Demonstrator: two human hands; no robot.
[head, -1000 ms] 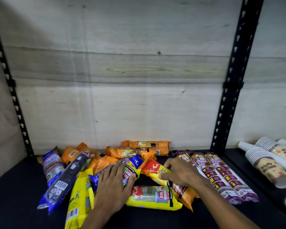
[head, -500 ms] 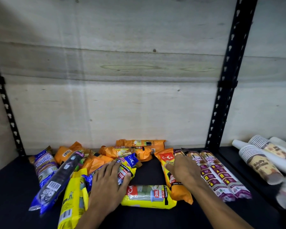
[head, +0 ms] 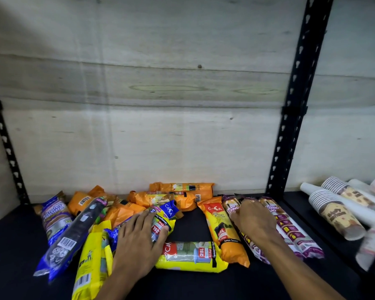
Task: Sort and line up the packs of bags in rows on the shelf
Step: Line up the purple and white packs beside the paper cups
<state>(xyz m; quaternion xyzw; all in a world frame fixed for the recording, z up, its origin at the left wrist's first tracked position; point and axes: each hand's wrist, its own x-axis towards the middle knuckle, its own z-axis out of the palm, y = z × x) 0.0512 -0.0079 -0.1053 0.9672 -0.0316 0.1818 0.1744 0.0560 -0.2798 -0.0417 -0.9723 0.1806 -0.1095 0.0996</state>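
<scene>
Packs of bags lie jumbled on the dark shelf (head: 186,226). My left hand (head: 139,243) rests flat on a small yellow-and-blue pack (head: 160,221) in the pile, fingers spread. My right hand (head: 253,219) lies palm down on the purple drawstring-bag packs (head: 290,230), which run front to back side by side. An orange pack (head: 223,230) lies lengthwise just left of them. A yellow 25L pack (head: 191,255) lies crosswise in front. More orange packs (head: 182,191) sit at the back. Blue packs (head: 54,217) and a yellow pack (head: 91,260) lie at the left.
A black slotted upright (head: 294,100) stands at the right of the bay, another (head: 7,148) at the left. Stacks of paper cups (head: 333,213) lie on their sides on the neighbouring shelf. A pale wooden back panel (head: 139,137) closes the rear.
My right hand swung the orange pack from slanting to lengthwise beside the purple packs, then slid right onto the purple packs. My left hand has stayed on the pile.
</scene>
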